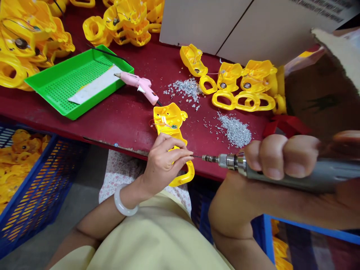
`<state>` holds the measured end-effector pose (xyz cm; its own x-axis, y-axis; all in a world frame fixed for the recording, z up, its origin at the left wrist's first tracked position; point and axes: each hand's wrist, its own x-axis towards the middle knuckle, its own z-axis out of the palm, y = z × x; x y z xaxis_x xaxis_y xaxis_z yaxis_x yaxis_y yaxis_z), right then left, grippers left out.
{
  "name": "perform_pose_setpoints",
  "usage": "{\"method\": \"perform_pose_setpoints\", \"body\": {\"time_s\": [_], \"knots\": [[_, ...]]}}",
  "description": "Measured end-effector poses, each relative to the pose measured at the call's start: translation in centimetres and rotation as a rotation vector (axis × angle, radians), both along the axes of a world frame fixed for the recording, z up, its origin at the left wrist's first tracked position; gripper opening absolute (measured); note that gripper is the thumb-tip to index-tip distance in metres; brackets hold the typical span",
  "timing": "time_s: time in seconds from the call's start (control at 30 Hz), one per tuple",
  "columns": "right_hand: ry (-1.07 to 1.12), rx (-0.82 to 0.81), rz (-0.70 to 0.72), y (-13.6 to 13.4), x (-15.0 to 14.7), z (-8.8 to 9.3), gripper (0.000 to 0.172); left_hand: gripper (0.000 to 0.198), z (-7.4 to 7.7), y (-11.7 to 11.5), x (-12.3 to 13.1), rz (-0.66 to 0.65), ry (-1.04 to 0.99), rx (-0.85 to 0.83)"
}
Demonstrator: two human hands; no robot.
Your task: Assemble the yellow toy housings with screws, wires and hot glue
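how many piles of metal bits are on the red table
2: the far pile lies right of the pink glue gun; the near pile lies just beyond the screwdriver. Others may be hidden behind the cardboard box.

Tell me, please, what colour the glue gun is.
The glue gun is pink with a white trigger, as the head view shows best.

I have worktop (120, 126) room left of the yellow shell (174, 113), with green tray (81, 107) and glue gun (135, 81) blocking beyond.

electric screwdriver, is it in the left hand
No, the right hand grips the electric screwdriver, while the left hand is at the yellow casing.
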<state>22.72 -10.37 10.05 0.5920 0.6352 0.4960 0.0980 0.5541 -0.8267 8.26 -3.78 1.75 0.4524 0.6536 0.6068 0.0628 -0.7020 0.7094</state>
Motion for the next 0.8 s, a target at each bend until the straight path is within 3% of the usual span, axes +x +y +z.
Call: {"method": "perform_pose_setpoints", "body": {"time_s": [0.1, 0.2, 0.4, 0.6, 0.8], "knots": [[0.063, 0.105, 0.048, 1.0, 0.1, -0.7, 0.020, 0.021, 0.1, 1.0, -0.4, 0.052, 0.078, 0.078], [0.067, 0.181, 0.027, 2.6, -0.2, -0.7, 0.014, 0.034, 0.5, 2.9, -0.6, 0.152, 0.271, 0.164], [0.102, 0.204, -0.017, 6.4, -1.2, -0.6, 0.006, 0.015, 0.8, 6.4, 0.3, 0.142, 0.674, 0.271], [0.132, 0.220, -0.097, 8.6, -2.0, -0.5, 0.008, 0.016, 0.8, 8.3, 0.4, 0.045, 0.759, 0.371], [0.181, 0.266, -0.136, 9.9, -2.3, -0.7, 0.014, 0.009, -0.7, 9.2, 0.9, 0.022, 0.716, 0.358]]}}
